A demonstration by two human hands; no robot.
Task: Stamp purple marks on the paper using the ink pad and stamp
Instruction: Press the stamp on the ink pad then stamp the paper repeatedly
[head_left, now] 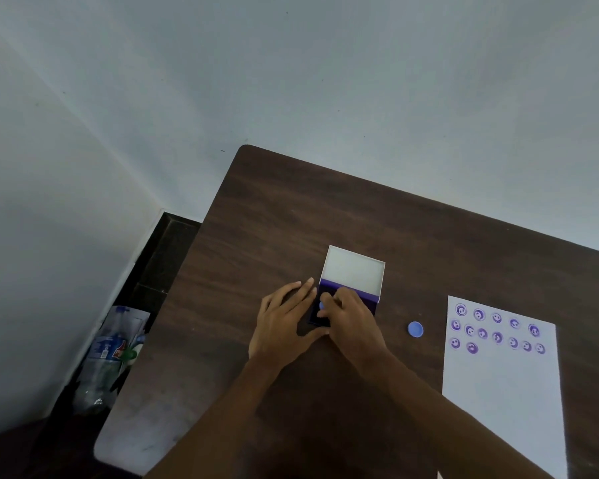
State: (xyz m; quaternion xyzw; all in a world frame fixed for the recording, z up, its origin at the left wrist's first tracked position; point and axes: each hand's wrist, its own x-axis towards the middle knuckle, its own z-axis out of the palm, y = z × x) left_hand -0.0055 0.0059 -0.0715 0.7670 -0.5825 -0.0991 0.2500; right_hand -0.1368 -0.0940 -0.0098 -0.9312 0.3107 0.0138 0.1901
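Note:
An ink pad [317, 318] with a dark purple pad lies open on the brown table [274, 219], its white lid [355, 273] raised behind it. My right hand [351, 321] is over the pad, fingers closed on a small blue stamp [322, 305] pressed onto the ink. My left hand [284, 321] lies flat against the pad's left edge, fingers spread, steadying it. A white paper [502, 402] lies to the right, with several purple smiley-face marks [497, 328] across its upper part.
A small round blue cap [415, 329] rests on the table between the ink pad and the paper. Clear plastic bottles [113, 354] lie on the floor left of the table, against the white wall. The table's left edge runs close to my left hand.

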